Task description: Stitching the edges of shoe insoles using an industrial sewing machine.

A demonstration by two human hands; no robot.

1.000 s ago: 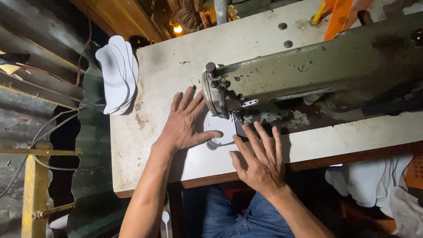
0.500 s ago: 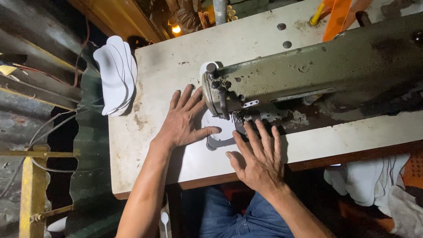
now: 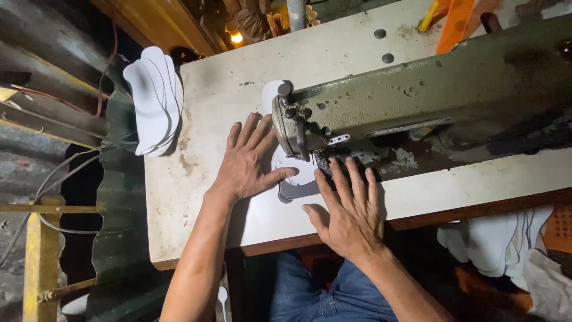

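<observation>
White cut fabric [image 3: 298,174] lies under the head of an olive-green sewing machine [image 3: 417,101], pinned flat by the left hand [image 3: 247,164] and right hand [image 3: 348,209], fingers spread to steady it. More white pieces [image 3: 154,98] are stacked at the worn table's [image 3: 202,203] edge.

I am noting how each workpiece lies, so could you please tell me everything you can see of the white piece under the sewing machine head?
The white piece is a thin, flat, curved cut-out, seemingly of fabric or foam sheet, lying on the worn pale table. A darker grey layer shows at its near edge. It runs under the olive-green sewing machine head and shows again beyond it. The left hand presses it flat, thumb across it; the right hand lies flat at its near edge, fingertips by the needle area.
</observation>
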